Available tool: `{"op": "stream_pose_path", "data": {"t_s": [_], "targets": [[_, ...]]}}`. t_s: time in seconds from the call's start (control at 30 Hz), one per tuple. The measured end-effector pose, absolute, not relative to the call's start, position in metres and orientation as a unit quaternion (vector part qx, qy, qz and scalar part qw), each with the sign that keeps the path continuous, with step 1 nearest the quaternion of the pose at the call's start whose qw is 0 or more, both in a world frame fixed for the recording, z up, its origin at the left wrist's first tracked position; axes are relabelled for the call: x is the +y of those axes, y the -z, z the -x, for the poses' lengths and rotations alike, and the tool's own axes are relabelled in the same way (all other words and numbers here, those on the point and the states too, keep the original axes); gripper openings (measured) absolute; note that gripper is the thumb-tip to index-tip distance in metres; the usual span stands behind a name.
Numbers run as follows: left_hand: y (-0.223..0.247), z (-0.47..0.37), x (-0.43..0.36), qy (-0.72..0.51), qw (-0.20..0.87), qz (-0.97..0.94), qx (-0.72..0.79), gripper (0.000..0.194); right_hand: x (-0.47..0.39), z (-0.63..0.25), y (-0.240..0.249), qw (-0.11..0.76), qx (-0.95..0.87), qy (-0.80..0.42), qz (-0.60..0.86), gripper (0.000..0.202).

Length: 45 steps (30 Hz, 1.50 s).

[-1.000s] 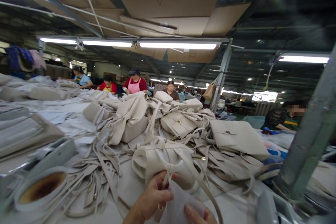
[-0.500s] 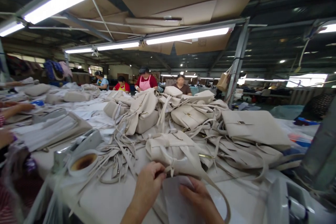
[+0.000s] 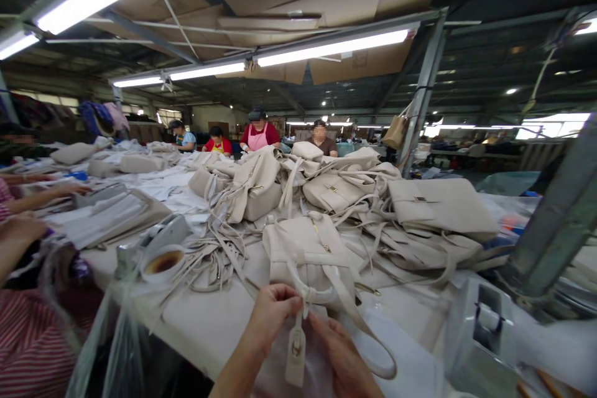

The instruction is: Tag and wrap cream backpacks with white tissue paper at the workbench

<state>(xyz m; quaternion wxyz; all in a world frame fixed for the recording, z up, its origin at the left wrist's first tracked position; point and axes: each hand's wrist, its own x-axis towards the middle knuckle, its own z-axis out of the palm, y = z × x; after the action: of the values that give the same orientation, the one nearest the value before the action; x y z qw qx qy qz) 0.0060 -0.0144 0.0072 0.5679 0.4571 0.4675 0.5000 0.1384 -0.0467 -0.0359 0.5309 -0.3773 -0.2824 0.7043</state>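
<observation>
A cream handbag point(image 3: 298, 237) lies at the table's front edge, its handle towards me. From the handle hangs a cream tag point(image 3: 295, 354) with an oval fitting on a short strap. My left hand point(image 3: 277, 311) pinches the strap just left of the handle. My right hand point(image 3: 333, 345) is close on the strap's other side, fingers curled near its top; whether they grip anything is hidden. White sheet material lies behind the tag, between my hands.
More cream bags point(image 3: 438, 205) and loose straps point(image 3: 214, 255) are heaped behind. A bowl of brown liquid point(image 3: 162, 263) stands left, a grey machine point(image 3: 480, 323) right. Another person's hands point(image 3: 23, 230) reach in at left. A metal post point(image 3: 555, 217) rises at right.
The pale sheet between my hands no longer covers the front, and the hanging tag now shows. My right hand has moved closer to the left one. The view has shifted slightly.
</observation>
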Motion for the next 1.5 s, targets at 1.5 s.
{"op": "stream_pose_path", "data": {"t_s": [1.5], "targets": [[0.094, 0.026, -0.143, -0.479, 0.640, -0.368, 0.475, 0.046, -0.150, -0.108, 0.121, 0.561, -0.284, -0.626, 0.461, 0.066]]}}
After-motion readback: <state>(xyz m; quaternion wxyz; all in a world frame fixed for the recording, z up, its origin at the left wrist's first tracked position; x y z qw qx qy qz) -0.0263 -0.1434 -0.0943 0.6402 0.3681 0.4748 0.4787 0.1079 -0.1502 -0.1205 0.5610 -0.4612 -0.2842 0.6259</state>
